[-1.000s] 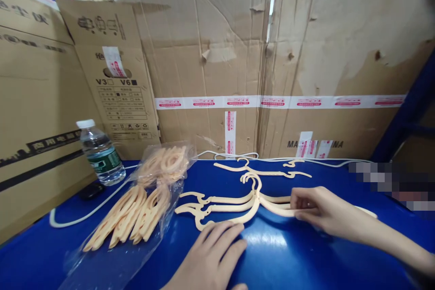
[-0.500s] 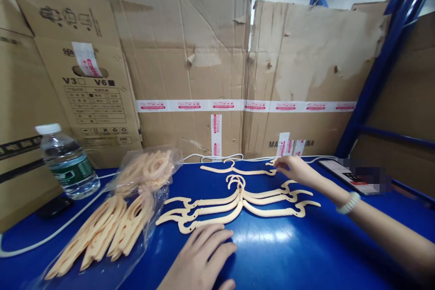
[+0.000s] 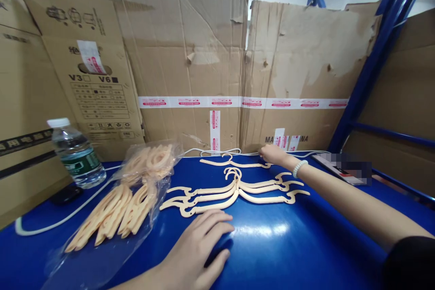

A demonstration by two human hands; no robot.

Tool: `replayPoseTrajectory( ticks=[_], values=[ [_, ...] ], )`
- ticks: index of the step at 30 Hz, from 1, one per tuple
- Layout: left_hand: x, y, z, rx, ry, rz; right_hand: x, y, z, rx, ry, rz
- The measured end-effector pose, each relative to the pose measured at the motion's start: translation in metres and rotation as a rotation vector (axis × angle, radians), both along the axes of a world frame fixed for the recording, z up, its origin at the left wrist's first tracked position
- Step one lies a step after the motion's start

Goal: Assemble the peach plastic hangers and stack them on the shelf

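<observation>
Three cream folding hangers (image 3: 217, 196) lie overlapped on the blue tabletop (image 3: 272, 258), their hooks pointing away and their end arms spread out. Behind them is another cream hanger (image 3: 217, 162). My right hand (image 3: 273, 155) is at that hanger's right end, fingers bent together over it; what the fingertips pinch is too small to make out. Just in front of the overlapped hangers rests my left hand (image 3: 204, 244), fingers spread, holding nothing. More folded hangers (image 3: 98, 217) lie at the left, partly in a clear plastic bag (image 3: 136, 249).
A water bottle (image 3: 76, 154) stands at the far left beside a black object (image 3: 66, 194). White cable (image 3: 50, 226) runs along the left and back. A phone (image 3: 340, 168) lies at the right. Cardboard (image 3: 183, 72) walls the back, with a blue metal post (image 3: 360, 77) at the right.
The view has shifted a little. My right hand has moved slightly back and left at the far hanger's right end, and its end arm no longer shows past the fingers.
</observation>
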State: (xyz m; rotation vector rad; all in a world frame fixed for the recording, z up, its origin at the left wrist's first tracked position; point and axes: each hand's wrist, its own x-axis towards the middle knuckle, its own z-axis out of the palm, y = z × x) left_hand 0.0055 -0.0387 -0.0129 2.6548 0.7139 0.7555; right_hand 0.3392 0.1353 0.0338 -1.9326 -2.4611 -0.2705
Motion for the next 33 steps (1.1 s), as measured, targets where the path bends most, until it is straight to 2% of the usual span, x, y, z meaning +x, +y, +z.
replayPoseTrajectory(
  ticks=[5,7,9,11,12,14,17,18,20,22,24,28,31,33],
  values=[
    [0.006,-0.002,0.009,-0.277,-0.186,0.126,-0.019,-0.034,0.03,0.194,0.174,0.123],
    [0.01,-0.001,0.009,-0.481,-0.283,0.17,-0.035,-0.059,0.034,0.261,0.28,0.173],
    [0.014,0.001,0.007,-0.696,-0.398,0.165,-0.056,-0.089,0.029,0.271,0.43,0.242],
    [0.018,0.003,0.004,-0.842,-0.517,0.136,-0.08,-0.121,0.018,0.126,0.934,0.366],
    [0.02,0.003,0.003,-0.884,-0.564,0.126,-0.093,-0.137,0.01,0.016,1.083,0.386],
    [0.022,0.003,0.003,-0.924,-0.645,0.13,-0.115,-0.163,-0.002,-0.151,1.23,0.399],
    [0.021,0.005,0.006,-0.964,-0.708,0.168,-0.134,-0.178,-0.009,-0.303,1.239,0.436],
    [0.021,0.006,0.007,-0.981,-0.731,0.193,-0.134,-0.175,-0.008,-0.285,1.202,0.453],
    [0.018,0.011,0.01,-1.023,-0.784,0.245,-0.126,-0.156,-0.002,-0.132,1.073,0.485],
    [0.014,0.018,0.011,-1.056,-0.845,0.295,-0.109,-0.125,0.005,0.088,0.875,0.482],
    [0.01,0.024,0.011,-1.063,-0.877,0.311,-0.087,-0.089,0.007,0.191,0.588,0.395],
    [0.006,0.031,0.009,-1.048,-0.916,0.316,-0.054,-0.036,-0.005,0.119,0.465,0.336],
    [0.006,0.033,0.009,-1.033,-0.953,0.328,-0.045,-0.02,-0.017,0.038,0.425,0.33],
    [0.006,0.033,0.011,-1.018,-0.984,0.34,-0.043,-0.019,-0.018,0.017,0.417,0.324]
  ],
)
